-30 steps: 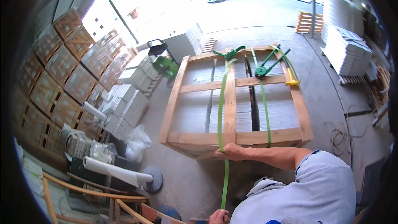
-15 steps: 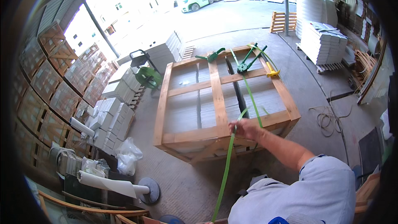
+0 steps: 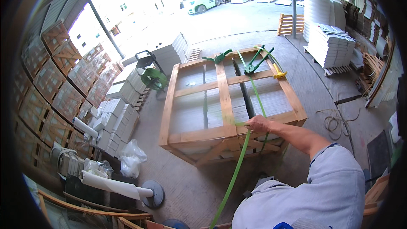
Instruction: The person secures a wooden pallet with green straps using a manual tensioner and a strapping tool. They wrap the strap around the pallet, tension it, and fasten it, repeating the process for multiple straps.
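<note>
My right hand (image 3: 258, 124) is closed on a green strap (image 3: 234, 174) above the near edge of a wooden crate (image 3: 224, 89). From the fingers the strap runs down to the bottom edge of the picture, and a short blurred end sticks out leftward. Another green strap length (image 3: 257, 95) lies across the crate top. Sheet-like goods under clear film show between the planks. On the far side rest a green strapping tool (image 3: 218, 57), a green long-handled tool (image 3: 250, 68) and a yellow tool (image 3: 278, 74). My left hand is out of view.
At left, wrapped wooden crates (image 3: 55, 85) are stacked beside piles of white boxes (image 3: 114, 123). A green-wheeled strap cart (image 3: 153, 78) stands behind the crate. Rope (image 3: 335, 125) lies on the floor at right, and a loaded pallet (image 3: 328, 44) stands beyond. A forklift (image 3: 202, 2) is far off.
My right hand has moved a little to the right along the crate's near edge, still gripping the strap. The strap's short end has swung from upward to leftward.
</note>
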### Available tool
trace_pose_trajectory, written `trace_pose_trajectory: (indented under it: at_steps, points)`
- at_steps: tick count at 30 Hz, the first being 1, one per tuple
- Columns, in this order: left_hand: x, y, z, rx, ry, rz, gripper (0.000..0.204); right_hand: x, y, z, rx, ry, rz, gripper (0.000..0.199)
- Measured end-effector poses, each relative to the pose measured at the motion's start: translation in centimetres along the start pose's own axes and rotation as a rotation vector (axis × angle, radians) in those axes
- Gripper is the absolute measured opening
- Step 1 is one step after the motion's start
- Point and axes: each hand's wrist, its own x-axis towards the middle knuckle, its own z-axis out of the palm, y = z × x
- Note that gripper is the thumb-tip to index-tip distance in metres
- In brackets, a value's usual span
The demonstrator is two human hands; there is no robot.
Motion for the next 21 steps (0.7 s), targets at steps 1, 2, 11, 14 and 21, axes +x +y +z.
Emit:
trace_pose_trajectory:
  at_steps: [1,2,11,14,21]
  points:
    - [0.2,0.0,0.1,0.043,0.012,0.000,0.034,0.1,0.9,0.4,0.095,0.003,0.039,0.028]
    - [0.2,0.0,0.2,0.089,0.024,-0.001,0.035,0.0,1.4,0.9,0.193,0.008,0.079,0.029]
    - [1.6,0.9,1.1,0.119,0.033,0.009,0.034,0.7,-7.9,-1.7,0.953,-0.085,-0.026,0.036]
    - [2.2,1.8,1.3,0.132,0.016,0.014,0.034,1.0,-9.1,-2.6,0.615,-0.215,-0.012,0.034]
    - [2.1,2.1,1.4,0.126,0.021,0.036,0.033,3.0,-2.7,-3.3,-1.006,0.134,-0.337,0.021]
